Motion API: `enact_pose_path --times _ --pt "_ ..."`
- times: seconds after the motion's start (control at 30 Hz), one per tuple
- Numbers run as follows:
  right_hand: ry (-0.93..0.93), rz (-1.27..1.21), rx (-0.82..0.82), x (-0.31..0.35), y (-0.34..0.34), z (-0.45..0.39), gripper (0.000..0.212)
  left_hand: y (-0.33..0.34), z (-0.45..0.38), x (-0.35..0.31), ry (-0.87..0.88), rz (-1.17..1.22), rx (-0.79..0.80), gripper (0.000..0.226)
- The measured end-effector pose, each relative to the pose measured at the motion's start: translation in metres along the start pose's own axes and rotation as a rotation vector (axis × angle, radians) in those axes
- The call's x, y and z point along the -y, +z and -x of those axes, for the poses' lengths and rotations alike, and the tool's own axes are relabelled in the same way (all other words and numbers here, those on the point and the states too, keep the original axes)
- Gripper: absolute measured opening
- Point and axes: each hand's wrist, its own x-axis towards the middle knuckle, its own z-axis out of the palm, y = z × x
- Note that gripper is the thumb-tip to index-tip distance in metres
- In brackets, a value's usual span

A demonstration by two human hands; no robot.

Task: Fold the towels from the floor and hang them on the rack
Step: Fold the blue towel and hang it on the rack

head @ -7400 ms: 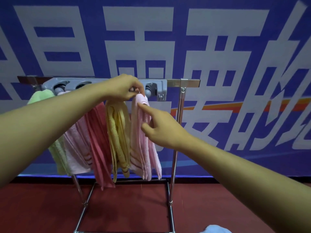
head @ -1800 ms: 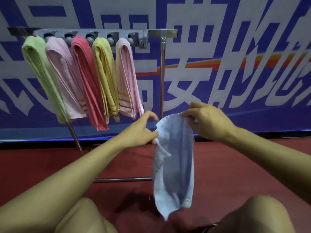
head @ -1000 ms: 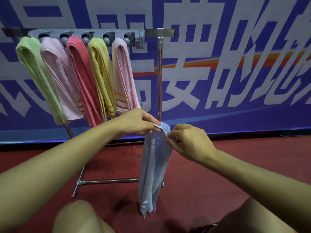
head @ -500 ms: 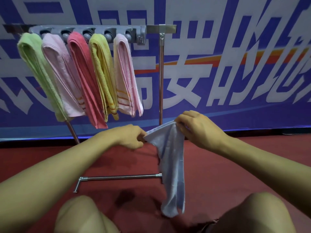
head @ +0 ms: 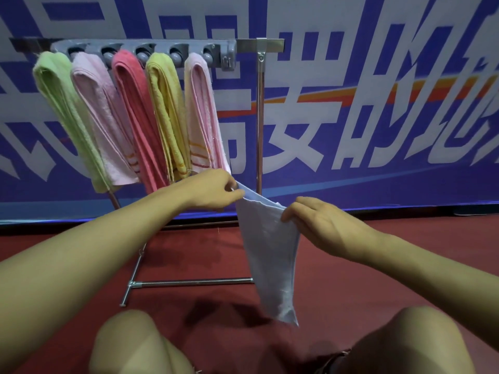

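A pale blue towel (head: 270, 255) hangs in the air between my hands, narrowing to a point above the floor. My left hand (head: 213, 190) pinches its upper left corner. My right hand (head: 316, 222) pinches the top edge on the right, a little lower. Behind them stands the metal rack (head: 259, 109) with a grey clip bar (head: 226, 54) at the top. Several folded towels hang from the bar: green (head: 64, 112), light pink (head: 102, 114), red (head: 137, 117), yellow (head: 167, 112) and pink (head: 201, 109).
The rack's foot bar (head: 189, 283) lies on the red floor (head: 351, 279) just left of the towel's tip. My two knees (head: 135, 344) fill the bottom of the view. A blue banner wall (head: 378, 103) closes off the back.
My hands have pulled apart, the left one rising and the right one dropping, so the blue towel's top edge is stretched wider and slants down to the right.
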Motion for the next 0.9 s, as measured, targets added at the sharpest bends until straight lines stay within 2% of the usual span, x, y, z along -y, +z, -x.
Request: enact_pose_path --times 0.1,0.17,0.27,0.4,0.6,0.73,0.9 --pt "0.026 -0.089 -0.026 0.002 -0.002 -0.002 0.018 -0.008 -0.005 -0.002 -0.006 -0.003 -0.038 0.036" --pt "0.015 -0.056 0.023 0.001 -0.005 -0.002 0.013 -0.014 -0.005 -0.003 -0.025 0.012 -0.045 0.036" --pt "-0.026 0.052 0.086 0.000 -0.004 -0.002 0.023 -0.018 -0.005 -0.003 -0.058 0.062 -0.050 0.035" --pt "-0.105 0.031 0.117 0.017 -0.001 -0.010 0.023 -0.013 -0.010 -0.003 -0.094 0.093 -0.083 0.042" --pt "-0.092 -0.014 0.081 0.035 -0.002 -0.032 0.022 -0.010 -0.012 0.000 -0.102 0.005 -0.202 0.050" --pt "-0.045 -0.014 0.037 0.030 -0.009 -0.036 0.023 -0.017 -0.012 0.017 -0.201 -0.006 -0.227 0.067" --pt "-0.050 0.078 -0.058 0.030 -0.011 -0.038 0.023 -0.015 -0.012 0.016 -0.187 0.042 -0.240 0.065"
